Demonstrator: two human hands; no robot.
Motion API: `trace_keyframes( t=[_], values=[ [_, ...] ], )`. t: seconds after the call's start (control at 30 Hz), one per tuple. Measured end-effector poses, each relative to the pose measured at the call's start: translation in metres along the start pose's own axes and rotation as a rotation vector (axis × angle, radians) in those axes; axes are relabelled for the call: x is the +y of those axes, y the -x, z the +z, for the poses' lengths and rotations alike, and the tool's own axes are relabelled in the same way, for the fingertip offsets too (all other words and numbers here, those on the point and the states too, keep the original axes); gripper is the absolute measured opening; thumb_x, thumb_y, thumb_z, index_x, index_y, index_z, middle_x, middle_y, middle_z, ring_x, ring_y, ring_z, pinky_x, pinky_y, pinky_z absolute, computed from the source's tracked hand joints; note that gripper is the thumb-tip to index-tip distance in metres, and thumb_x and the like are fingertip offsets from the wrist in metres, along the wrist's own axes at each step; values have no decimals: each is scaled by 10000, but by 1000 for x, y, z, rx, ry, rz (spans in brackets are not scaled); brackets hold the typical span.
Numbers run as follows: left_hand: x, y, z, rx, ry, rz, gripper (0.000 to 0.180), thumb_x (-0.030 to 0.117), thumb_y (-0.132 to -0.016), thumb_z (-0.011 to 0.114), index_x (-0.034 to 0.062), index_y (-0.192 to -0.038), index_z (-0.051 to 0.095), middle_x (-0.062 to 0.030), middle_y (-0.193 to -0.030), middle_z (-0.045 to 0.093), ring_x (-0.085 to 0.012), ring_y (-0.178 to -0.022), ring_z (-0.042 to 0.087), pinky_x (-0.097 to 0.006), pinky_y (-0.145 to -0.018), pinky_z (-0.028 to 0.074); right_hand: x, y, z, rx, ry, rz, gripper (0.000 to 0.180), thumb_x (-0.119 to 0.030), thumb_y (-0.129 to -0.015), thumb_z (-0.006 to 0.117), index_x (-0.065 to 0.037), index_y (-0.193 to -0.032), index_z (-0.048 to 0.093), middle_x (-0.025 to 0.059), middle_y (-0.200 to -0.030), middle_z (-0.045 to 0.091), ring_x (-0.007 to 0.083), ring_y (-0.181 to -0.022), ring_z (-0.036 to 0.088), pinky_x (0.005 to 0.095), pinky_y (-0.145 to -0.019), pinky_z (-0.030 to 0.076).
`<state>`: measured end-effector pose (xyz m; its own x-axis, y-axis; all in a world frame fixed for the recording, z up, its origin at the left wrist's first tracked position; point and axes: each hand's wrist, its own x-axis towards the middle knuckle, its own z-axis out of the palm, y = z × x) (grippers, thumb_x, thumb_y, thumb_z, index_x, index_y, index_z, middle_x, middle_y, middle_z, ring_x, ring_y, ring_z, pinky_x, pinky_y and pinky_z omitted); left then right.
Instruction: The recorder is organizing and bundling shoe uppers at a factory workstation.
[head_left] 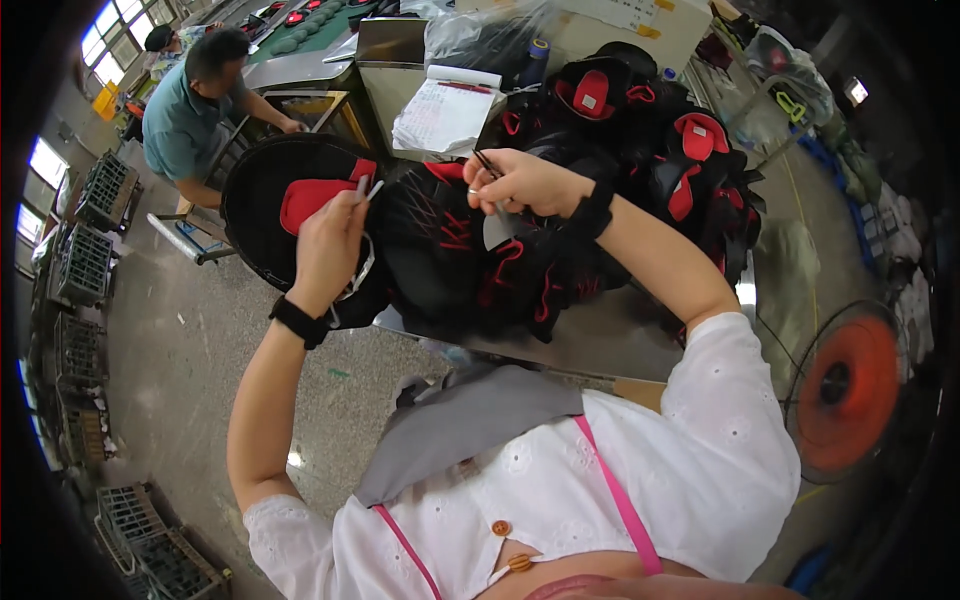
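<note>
My left hand is closed, its fingertips pinching a thin white strip. A loop of white cord hangs beside that wrist. Behind the hand is a large rounded black piece with a red patch. My right hand is closed around a small dark tool with thin prongs; its exact kind is unclear. A pale, pointed flat piece shows below those fingers. Between and beneath my hands lie black shoe uppers with red lacing.
More black-and-red shoe uppers are heaped on the metal table to the right. A notepad with a pen stands behind. At far right is an orange fan. A co-worker is at the upper left, near wire racks.
</note>
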<state>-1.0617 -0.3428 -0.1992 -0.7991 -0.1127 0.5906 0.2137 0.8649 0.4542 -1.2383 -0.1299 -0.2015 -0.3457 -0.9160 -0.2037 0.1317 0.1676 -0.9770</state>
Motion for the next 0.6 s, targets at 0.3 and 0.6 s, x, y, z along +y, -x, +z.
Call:
trace_keyframes(
  t=[0.3,0.6],
  values=[
    [-57,-15,-3,-683,-246,86,455,18,-726,508,112,-1172,521,-164,-612,567,-319,-569,571,-411,-546,452,25,-13,14,246,-798,-45,167,29,-831,475,-90,-946,455,269,-1100,531,342,-998,569,159,-438,414],
    [-45,-54,24,-671,183,48,562,-39,-770,408,123,-1304,339,-169,-580,532,-261,-472,550,-329,-458,418,-14,-41,55,83,-38,-57,193,-15,-724,433,-49,-912,410,111,-694,610,164,-573,623,187,-363,360]
  ],
)
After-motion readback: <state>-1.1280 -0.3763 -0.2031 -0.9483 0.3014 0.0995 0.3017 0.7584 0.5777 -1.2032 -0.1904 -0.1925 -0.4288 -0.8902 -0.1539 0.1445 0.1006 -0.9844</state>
